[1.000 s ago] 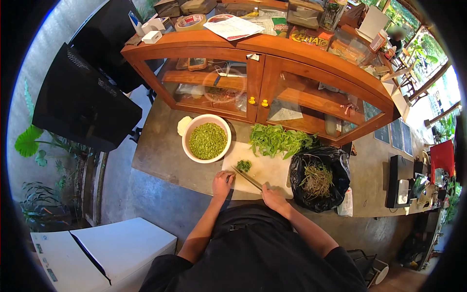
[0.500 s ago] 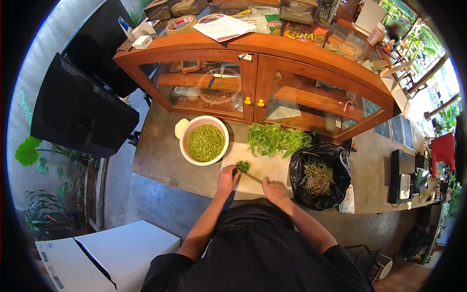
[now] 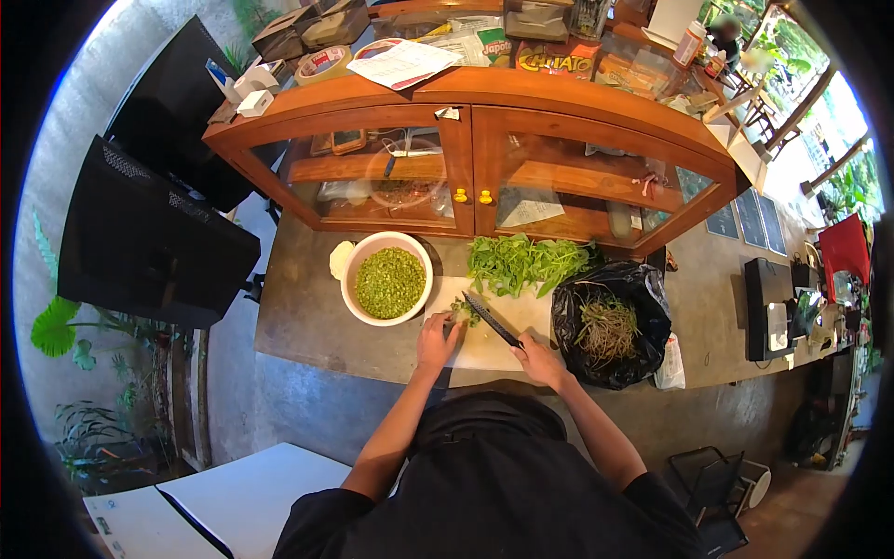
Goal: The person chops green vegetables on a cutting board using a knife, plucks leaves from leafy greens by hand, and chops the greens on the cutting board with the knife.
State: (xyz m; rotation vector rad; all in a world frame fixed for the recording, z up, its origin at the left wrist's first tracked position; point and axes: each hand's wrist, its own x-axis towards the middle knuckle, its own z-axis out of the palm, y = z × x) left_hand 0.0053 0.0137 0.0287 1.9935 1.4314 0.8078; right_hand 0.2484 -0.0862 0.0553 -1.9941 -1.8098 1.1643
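My right hand (image 3: 539, 358) is wrapped round the handle of a dark-bladed knife (image 3: 494, 320), its blade pointing up and left over the white cutting board (image 3: 494, 349). My left hand (image 3: 436, 341) rests at the board's left edge, fingers beside a small heap of chopped greens (image 3: 465, 312); whether it holds any is too small to tell. Leafy green stems (image 3: 526, 263) lie across the back of the board. Left of the board stands a pale bowl (image 3: 349, 296) of chopped green pieces (image 3: 389, 282). A black plastic bag (image 3: 568, 326) with stems and roots (image 3: 607, 331) is at the right.
A wooden cabinet (image 3: 473, 102) with glass doors stands behind the board, papers and packets on top. Black speakers (image 3: 154, 252) are at the left, a white appliance (image 3: 270, 494) at the lower left. A folding chair (image 3: 712, 489) is at the lower right. A person (image 3: 724, 37) is far off.
The knife has swung from lying low across the board to pointing up and away, its blade face now showing. The chopped heap looks more spread. The whole view has shifted slightly.
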